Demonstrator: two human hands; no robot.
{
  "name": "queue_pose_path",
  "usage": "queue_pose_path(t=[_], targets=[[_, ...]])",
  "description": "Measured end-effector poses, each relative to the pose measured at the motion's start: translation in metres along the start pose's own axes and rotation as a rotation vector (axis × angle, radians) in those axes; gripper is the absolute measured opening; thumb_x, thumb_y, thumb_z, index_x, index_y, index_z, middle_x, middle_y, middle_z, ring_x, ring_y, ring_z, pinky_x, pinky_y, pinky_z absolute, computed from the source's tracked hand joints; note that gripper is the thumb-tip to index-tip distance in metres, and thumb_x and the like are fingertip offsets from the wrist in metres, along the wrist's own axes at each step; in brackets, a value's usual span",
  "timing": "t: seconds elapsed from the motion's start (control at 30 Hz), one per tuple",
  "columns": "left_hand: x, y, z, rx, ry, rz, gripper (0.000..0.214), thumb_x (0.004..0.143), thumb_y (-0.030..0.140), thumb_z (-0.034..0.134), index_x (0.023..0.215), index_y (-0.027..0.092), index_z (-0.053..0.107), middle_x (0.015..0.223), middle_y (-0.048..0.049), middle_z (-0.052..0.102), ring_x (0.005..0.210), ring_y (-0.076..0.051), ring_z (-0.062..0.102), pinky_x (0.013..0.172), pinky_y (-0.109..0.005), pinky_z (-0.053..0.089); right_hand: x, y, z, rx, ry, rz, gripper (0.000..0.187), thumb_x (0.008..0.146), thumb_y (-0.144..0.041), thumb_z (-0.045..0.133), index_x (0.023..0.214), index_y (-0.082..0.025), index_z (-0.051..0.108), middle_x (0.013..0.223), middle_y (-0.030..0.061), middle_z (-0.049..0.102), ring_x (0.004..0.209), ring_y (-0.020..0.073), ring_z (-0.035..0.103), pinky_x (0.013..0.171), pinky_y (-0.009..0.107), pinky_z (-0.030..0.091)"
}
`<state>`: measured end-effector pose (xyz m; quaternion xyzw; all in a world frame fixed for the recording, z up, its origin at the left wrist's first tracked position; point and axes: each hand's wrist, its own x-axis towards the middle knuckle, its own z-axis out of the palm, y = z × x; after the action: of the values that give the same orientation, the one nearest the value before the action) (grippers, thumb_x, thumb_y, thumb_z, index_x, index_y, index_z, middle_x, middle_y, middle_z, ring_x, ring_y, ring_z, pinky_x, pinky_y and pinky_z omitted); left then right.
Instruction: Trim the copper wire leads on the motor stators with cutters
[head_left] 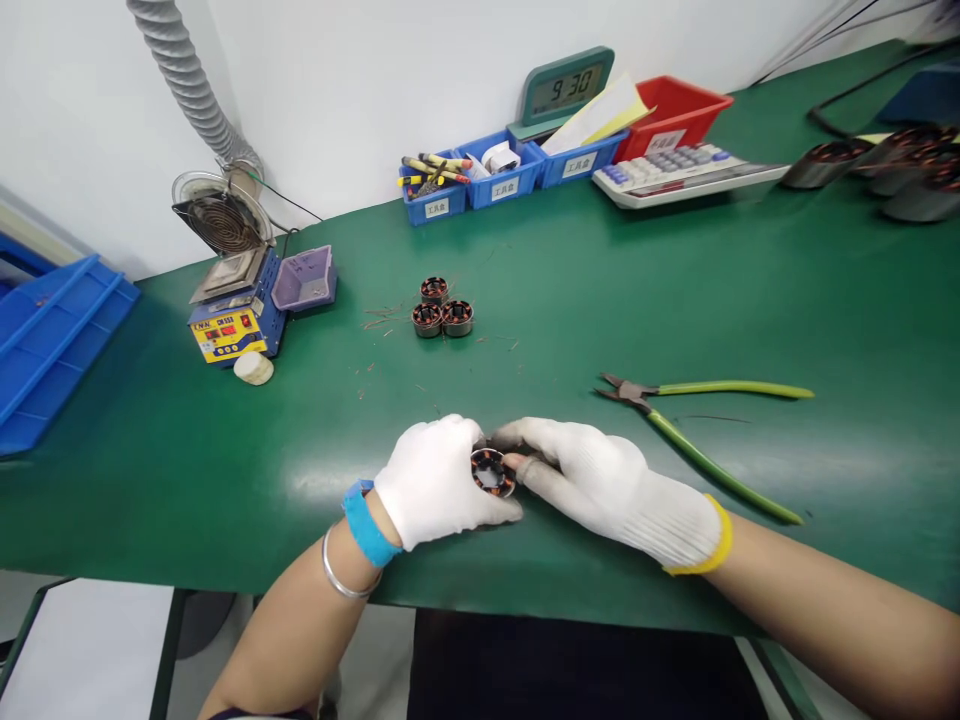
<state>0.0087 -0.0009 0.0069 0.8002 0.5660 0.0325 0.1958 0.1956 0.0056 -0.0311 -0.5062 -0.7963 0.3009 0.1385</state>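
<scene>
In the head view, a small round motor stator with copper windings is held close above the green table near its front edge. My left hand, in a white glove, wraps around the stator's left side. From the right, my right hand, in a white knit glove with a yellow cuff, has its thumb and forefinger closed at the stator's rim. Whether a fine wire is between those fingertips cannot be made out. Three similar stators stand grouped farther back. Green-handled cutting pliers lie with their jaws apart beyond my right hand.
Copper wire scraps lie around the grouped stators. A blue-yellow solder pot, a purple tray and a round pale block stand left. Blue bins, a red bin, a clock and a calculator line the back.
</scene>
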Motion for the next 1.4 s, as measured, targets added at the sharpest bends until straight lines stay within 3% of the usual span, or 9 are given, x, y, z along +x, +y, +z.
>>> queue_pose_path(t=[0.53, 0.8, 0.93, 1.0, 1.07, 1.17, 1.23, 1.33, 1.4], targets=[[-0.003, -0.004, 0.017, 0.316, 0.401, 0.344, 0.022, 0.087, 0.039, 0.068, 0.090, 0.017, 0.067, 0.088, -0.0081, 0.070, 0.080, -0.027, 0.065, 0.074, -0.040, 0.048, -0.001, -0.011, -0.022, 0.104, -0.049, 0.191, 0.023, 0.093, -0.038, 0.046, 0.089, -0.025, 0.065, 0.072, -0.0002, 0.070, 0.064, 0.0183, 0.063, 0.059, 0.028, 0.041], [-0.004, -0.001, 0.017, 0.065, 0.313, 0.324, 0.032, 0.077, 0.045, 0.077, 0.092, 0.018, 0.069, 0.089, -0.0098, 0.072, 0.084, -0.030, 0.068, 0.078, -0.043, 0.051, -0.005, 0.004, -0.034, 0.351, -0.240, 0.126, 0.028, 0.092, -0.046, 0.052, 0.075, -0.023, 0.055, 0.060, -0.0022, 0.060, 0.047, 0.0131, 0.049, 0.046, 0.025, 0.035], [-0.006, -0.001, 0.013, -0.373, 0.309, 0.219, 0.048, 0.065, 0.046, 0.085, 0.099, 0.020, 0.065, 0.102, -0.0111, 0.071, 0.096, -0.031, 0.068, 0.090, -0.045, 0.053, -0.010, 0.002, -0.034, 0.653, -0.258, 0.134, 0.032, 0.085, -0.052, 0.060, 0.074, -0.023, 0.052, 0.051, -0.0057, 0.051, 0.040, 0.0100, 0.042, 0.040, 0.023, 0.032], [-0.004, -0.007, 0.009, -0.794, 0.181, 0.102, 0.066, 0.064, 0.056, 0.082, 0.114, 0.020, 0.058, 0.112, -0.0133, 0.069, 0.099, -0.030, 0.069, 0.089, -0.045, 0.056, -0.012, -0.002, -0.031, 0.796, -0.224, 0.139, 0.035, 0.081, -0.054, 0.063, 0.073, -0.023, 0.050, 0.046, -0.0069, 0.047, 0.037, 0.0094, 0.039, 0.038, 0.022, 0.030], [0.002, -0.014, 0.006, -1.179, -0.185, -0.003, 0.079, 0.070, 0.073, 0.068, 0.124, 0.018, 0.052, 0.112, -0.0155, 0.068, 0.091, -0.030, 0.072, 0.079, -0.046, 0.059, -0.012, -0.005, -0.028, 0.877, -0.186, 0.130, 0.038, 0.079, -0.055, 0.066, 0.072, -0.023, 0.048, 0.045, -0.0076, 0.044, 0.037, 0.0089, 0.038, 0.037, 0.022, 0.028], [0.009, -0.020, 0.006, -1.351, -0.689, -0.048, 0.081, 0.078, 0.080, 0.052, 0.123, 0.014, 0.052, 0.096, -0.0153, 0.069, 0.069, -0.029, 0.072, 0.064, -0.046, 0.060, -0.010, -0.005, -0.025, 0.902, -0.145, 0.125, 0.038, 0.080, -0.055, 0.068, 0.074, -0.022, 0.050, 0.047, -0.0079, 0.045, 0.037, 0.0080, 0.038, 0.037, 0.022, 0.029], [0.008, -0.018, 0.009, -1.270, -0.537, -0.004, 0.069, 0.081, 0.068, 0.058, 0.125, 0.015, 0.053, 0.099, -0.0152, 0.069, 0.070, -0.028, 0.072, 0.066, -0.046, 0.061, -0.007, -0.004, -0.024, 0.949, -0.135, 0.131, 0.040, 0.079, -0.056, 0.070, 0.074, -0.022, 0.050, 0.047, -0.0089, 0.044, 0.036, 0.0067, 0.035, 0.038, 0.022, 0.029], [-0.006, -0.010, 0.014, -0.802, 0.115, 0.150, 0.043, 0.085, 0.041, 0.067, 0.123, 0.023, 0.060, 0.125, -0.0143, 0.064, 0.104, -0.029, 0.069, 0.097, -0.052, 0.054, -0.003, -0.004, -0.026, 1.082, -0.141, 0.136, 0.046, 0.073, -0.061, 0.074, 0.071, -0.022, 0.047, 0.047, -0.0103, 0.041, 0.035, 0.0053, 0.031, 0.037, 0.022, 0.027], [-0.018, -0.006, 0.016, -0.394, 0.368, 0.274, 0.025, 0.087, 0.031, 0.066, 0.111, 0.031, 0.068, 0.129, -0.0091, 0.064, 0.119, -0.029, 0.061, 0.115, -0.058, 0.037, -0.003, -0.006, -0.029, 1.134, -0.150, 0.136, 0.050, 0.070, -0.065, 0.075, 0.070, -0.023, 0.046, 0.046, -0.0102, 0.041, 0.034, 0.0055, 0.029, 0.036, 0.022, 0.025]])
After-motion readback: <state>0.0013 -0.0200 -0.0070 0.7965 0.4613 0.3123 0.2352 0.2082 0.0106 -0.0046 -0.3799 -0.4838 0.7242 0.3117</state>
